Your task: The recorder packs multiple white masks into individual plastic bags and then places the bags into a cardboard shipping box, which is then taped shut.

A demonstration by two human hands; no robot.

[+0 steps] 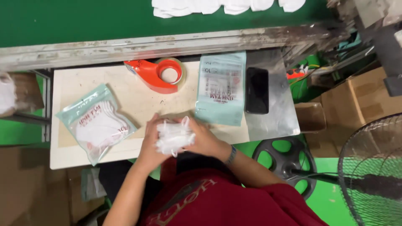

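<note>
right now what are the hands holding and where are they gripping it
Both hands hold a small stack of white masks. The left hand cups its left end, and the right hand grips its right end.

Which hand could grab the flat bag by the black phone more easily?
Probably the right hand: it sits just below the flat bag, the left hand farther away. Both clasp the white masks.
</note>
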